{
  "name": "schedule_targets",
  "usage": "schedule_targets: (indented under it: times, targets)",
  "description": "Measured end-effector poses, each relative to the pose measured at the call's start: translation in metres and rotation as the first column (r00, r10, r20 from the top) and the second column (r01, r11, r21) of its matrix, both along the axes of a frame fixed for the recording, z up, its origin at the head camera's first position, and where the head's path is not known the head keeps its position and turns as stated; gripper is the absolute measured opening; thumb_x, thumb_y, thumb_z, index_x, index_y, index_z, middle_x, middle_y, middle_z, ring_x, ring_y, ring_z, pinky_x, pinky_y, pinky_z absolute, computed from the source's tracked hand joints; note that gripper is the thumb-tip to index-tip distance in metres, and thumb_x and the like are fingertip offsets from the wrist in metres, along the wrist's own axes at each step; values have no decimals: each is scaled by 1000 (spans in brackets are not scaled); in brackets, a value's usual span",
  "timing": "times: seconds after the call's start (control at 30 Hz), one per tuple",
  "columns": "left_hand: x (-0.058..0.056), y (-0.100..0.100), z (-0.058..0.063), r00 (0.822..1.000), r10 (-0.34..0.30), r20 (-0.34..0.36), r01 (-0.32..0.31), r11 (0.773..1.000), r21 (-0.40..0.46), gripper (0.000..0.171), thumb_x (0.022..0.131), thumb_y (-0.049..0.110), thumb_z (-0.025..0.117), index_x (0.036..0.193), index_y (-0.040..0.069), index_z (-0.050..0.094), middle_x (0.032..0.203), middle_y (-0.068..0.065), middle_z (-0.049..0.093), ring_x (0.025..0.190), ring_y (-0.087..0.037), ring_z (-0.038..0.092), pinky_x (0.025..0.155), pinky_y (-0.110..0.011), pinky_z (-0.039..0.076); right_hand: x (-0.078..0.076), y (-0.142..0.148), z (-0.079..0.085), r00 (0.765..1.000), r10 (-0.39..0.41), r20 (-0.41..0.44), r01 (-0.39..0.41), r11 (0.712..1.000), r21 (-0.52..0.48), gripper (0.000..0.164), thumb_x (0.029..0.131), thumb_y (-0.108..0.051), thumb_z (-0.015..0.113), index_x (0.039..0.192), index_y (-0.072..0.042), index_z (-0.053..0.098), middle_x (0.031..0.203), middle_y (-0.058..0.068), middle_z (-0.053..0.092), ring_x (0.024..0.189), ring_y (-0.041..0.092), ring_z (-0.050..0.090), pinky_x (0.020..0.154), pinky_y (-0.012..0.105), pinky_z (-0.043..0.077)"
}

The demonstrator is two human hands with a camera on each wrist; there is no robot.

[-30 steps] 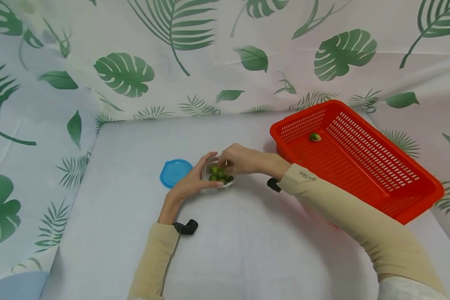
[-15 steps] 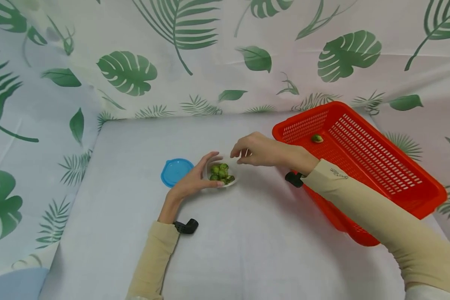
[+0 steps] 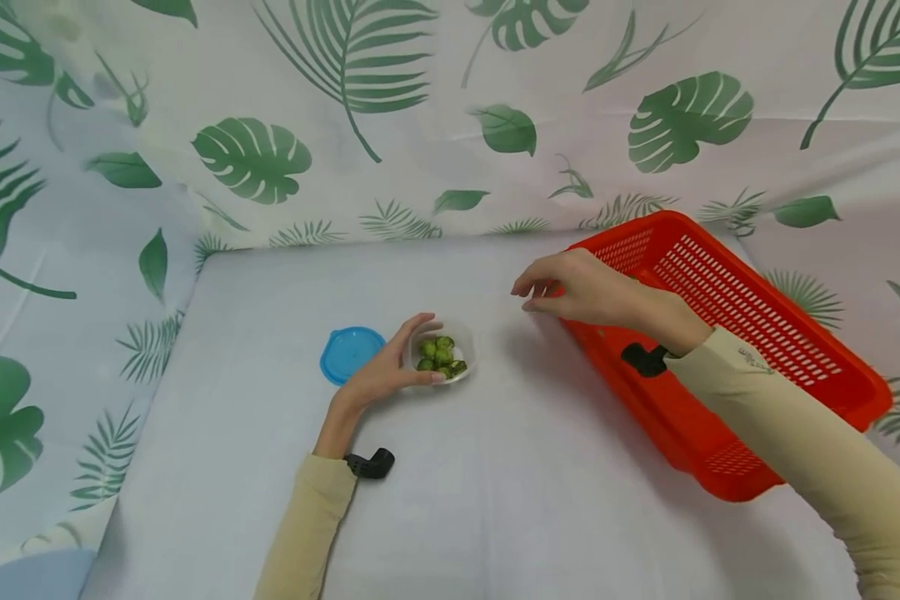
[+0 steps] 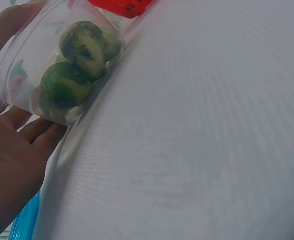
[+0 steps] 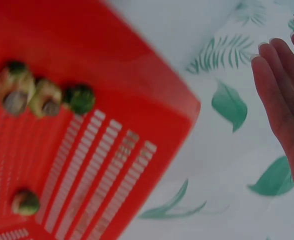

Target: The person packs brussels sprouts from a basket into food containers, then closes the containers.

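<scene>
I see the right hand (image 3: 592, 287), empty, fingers loose, nearer the red oblong plastic basket (image 3: 682, 425), frame right; left hand (image 3: 382, 367) grips clear plastic tub (image 3: 467, 350)

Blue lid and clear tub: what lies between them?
The left hand lies between the blue lid and the clear tub, gripping the tub; the head view shows this.

Head cam: high up, widest view, facing forward and down over the white table (image 3: 420, 525) to the leaf-print cloth (image 3: 412, 179); left wrist: low, rolled, close-up on the clear tub (image 4: 29, 70) side-on; right wrist: near, rolled, looking into the red basket (image 5: 144, 85) and past it to the cloth; head/left share tub and blue lid (image 4: 25, 222), all three catch the basket
</scene>
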State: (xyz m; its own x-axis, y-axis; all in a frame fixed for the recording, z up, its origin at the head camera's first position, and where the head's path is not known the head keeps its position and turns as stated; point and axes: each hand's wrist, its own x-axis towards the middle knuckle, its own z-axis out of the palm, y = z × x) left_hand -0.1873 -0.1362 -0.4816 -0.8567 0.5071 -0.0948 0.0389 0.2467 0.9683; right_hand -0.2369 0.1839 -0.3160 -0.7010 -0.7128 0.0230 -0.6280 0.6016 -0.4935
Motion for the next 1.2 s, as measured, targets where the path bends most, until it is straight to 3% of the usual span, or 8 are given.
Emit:
schedule_targets:
  times: [0.2, 0.37, 0.73, 1.0, 1.2]
  targets:
    - [2, -3, -2, 1000, 5, 13, -5, 1000, 29, 97, 90, 20, 81, 165, 22, 19, 165, 3, 34, 160, -22, 5, 122, -69, 7, 5, 22, 6, 994, -105, -8, 106, 993, 44, 24, 91, -6, 76, 115, -12, 76, 106, 0, 76, 96, 17, 69, 85, 40, 59]
    - [3, -4, -2, 1000, 3, 4, -3, 999, 32, 96, 90, 19, 80, 165, 21, 20, 165, 3, 34, 160, -23, 5, 121, -71, 7, 6, 44, 1, 987, -161, -19, 162, 984, 73, 25, 90, -4, 78, 114, -9, 76, 105, 3, 76, 95, 20, 69, 84, 42, 60]
    - [1, 2, 0, 1000, -9, 7, 9, 999, 34, 96, 90, 19, 80, 165, 23, 20, 165, 4, 35, 160, -22, 7, 122, -70, 8, -1, 82, -36, 980, -193, 53, 184, 972, 143, 17, 88, 1, 76, 105, -5, 76, 97, 6, 76, 88, 22, 70, 76, 34, 59]
    - [-1, 2, 0, 1000, -3, -2, 3, 1000, 21, 96, 89, 21, 81, 164, 22, 21, 165, 3, 35, 160, -23, 4, 122, -70, 8, -3, 91, -59, 956, -224, 190, 194, 968, 160, 21, 88, 7, 70, 108, 3, 71, 101, 12, 74, 92, 30, 71, 76, 41, 61]
    - [0, 1, 3, 1000, -8, 3, 8, 999, 34, 100, 88, 27, 83, 165, 20, 20, 165, 2, 36, 160, -25, 7, 122, -71, 8, -4, 91, -66, 947, -260, 190, 227, 957, 182, 24, 90, 5, 71, 113, 5, 69, 108, 16, 73, 100, 34, 69, 82, 46, 61]
